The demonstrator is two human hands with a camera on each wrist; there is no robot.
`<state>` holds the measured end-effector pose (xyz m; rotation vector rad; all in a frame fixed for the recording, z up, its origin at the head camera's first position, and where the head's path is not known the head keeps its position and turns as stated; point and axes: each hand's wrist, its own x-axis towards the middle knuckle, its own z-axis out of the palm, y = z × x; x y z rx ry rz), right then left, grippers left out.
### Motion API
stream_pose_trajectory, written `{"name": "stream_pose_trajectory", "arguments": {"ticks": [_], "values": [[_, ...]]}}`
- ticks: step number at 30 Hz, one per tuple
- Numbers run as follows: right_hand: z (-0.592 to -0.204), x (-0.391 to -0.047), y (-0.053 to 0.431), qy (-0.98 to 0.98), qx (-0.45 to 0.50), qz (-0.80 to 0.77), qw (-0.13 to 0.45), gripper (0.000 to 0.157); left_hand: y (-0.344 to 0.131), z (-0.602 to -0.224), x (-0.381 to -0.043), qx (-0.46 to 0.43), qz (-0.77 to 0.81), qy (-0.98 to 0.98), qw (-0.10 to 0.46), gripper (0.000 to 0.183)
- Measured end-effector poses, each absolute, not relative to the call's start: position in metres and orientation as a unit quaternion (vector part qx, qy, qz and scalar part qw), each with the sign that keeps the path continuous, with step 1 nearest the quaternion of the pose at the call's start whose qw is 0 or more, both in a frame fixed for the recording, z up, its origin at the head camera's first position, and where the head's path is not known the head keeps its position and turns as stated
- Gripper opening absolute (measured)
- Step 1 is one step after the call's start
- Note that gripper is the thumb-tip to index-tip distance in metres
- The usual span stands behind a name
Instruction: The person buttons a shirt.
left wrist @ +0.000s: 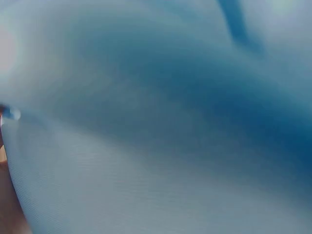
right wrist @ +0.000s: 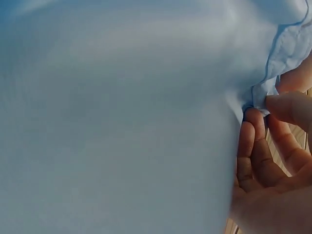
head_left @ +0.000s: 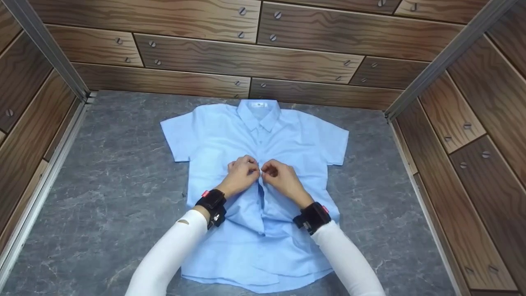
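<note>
A light blue short-sleeved shirt (head_left: 222, 135) lies face up with its collar away from me. My left hand (head_left: 241, 176) pinches the shirt's front edge near mid-chest. Close beside it, my right hand (head_left: 284, 180) pinches the facing edge, fingertips almost meeting the left hand's. Below the hands the front gapes, and the cloth is lifted into folds. In the right wrist view, fingers and a thumb (right wrist: 290, 107) grip the stitched placket (right wrist: 287, 53). Cloth fills most of the left wrist view, with a small pale button (left wrist: 14, 114) at its left edge.
The shirt lies on a grey marbled surface (head_left: 123, 185). Wood-patterned panels (head_left: 197, 49) stand at the back and both sides, with metal rails (head_left: 45, 53) at the corners. Black straps with cameras (head_left: 314, 218) sit on both wrists, next to white sleeves.
</note>
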<state>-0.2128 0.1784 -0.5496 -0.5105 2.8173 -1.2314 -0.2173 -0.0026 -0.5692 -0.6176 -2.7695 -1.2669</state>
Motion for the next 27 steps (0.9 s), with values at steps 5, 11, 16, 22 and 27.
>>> {"name": "stream_pose_trajectory", "arguments": {"ticks": [5,11,16,22,27], "values": [[-0.5499,-0.2128,0.1788,0.903,-0.165,-0.397,0.017,0.01,-0.0043,-0.5707,-0.2181,-0.199,-0.407,-0.891,-0.001,0.022],[-0.5474,-0.2113,0.1811,0.895,-0.128,-0.426,0.032,0.014,-0.0069,-0.5727,-0.219,-0.19,-0.423,-0.886,0.008,0.017],[-0.5506,-0.2127,0.1833,0.905,-0.119,-0.408,0.03,0.014,-0.0074,-0.5727,-0.2198,-0.182,-0.435,-0.882,0.005,0.015],[-0.5525,-0.2143,0.184,0.908,-0.123,-0.398,0.026,0.011,-0.0075,-0.5691,-0.2188,-0.167,-0.458,-0.873,0.0,0.013],[-0.5523,-0.2141,0.1837,0.907,-0.122,-0.401,0.027,0.009,-0.008,-0.568,-0.2194,-0.138,-0.495,-0.858,-0.014,0.012]]}}
